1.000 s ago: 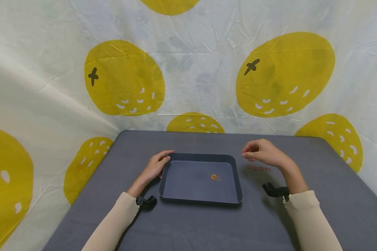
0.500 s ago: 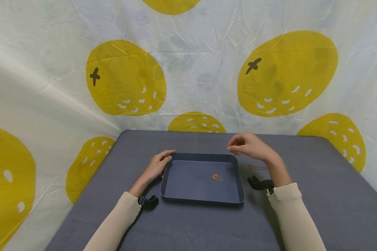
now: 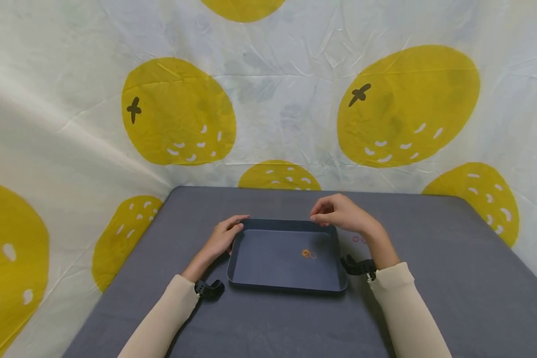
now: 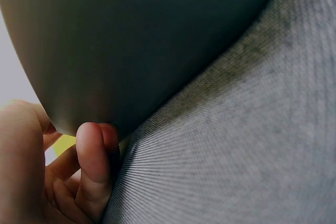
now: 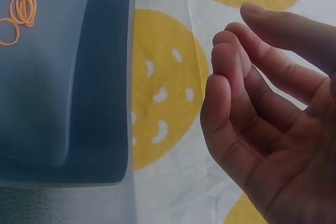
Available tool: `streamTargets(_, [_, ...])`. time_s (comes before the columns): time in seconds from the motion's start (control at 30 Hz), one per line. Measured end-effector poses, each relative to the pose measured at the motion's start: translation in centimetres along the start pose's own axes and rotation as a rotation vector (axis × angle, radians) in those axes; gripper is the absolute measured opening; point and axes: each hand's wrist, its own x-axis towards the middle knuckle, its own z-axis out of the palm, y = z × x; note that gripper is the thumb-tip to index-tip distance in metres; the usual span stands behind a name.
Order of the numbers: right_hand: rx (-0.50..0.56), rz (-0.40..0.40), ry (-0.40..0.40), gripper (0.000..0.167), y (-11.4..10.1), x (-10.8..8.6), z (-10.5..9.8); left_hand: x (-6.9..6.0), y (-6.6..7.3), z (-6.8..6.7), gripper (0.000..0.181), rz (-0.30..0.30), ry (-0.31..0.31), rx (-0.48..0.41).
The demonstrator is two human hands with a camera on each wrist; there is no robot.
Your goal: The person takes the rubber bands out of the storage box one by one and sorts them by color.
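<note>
Left grip (image 3: 220, 238) clamped on tray (image 3: 268, 261) | long axis crosswise | right grip (image 3: 343, 214): cannot tell

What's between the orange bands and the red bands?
Head view: bare floor of the tray, its right wall, then a strip of table separate the orange bands from the red bands.

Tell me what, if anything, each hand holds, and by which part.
The left hand holds the tray by its far left corner; nothing held shows in the right hand.
</note>
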Motion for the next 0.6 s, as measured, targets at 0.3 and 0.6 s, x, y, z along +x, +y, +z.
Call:
streamTargets(0.3, [-0.004,0.021,-0.021,0.018,0.2,0.3,1.1,-0.2,-0.3,0.1,0.038,-0.005,-0.011,-0.001])
streamTargets(0.6, [-0.002,-0.034,-0.090,0.015,0.7,1.1,2.1,0.0,0.1,-0.1,0.038,0.019,-0.012,-0.004])
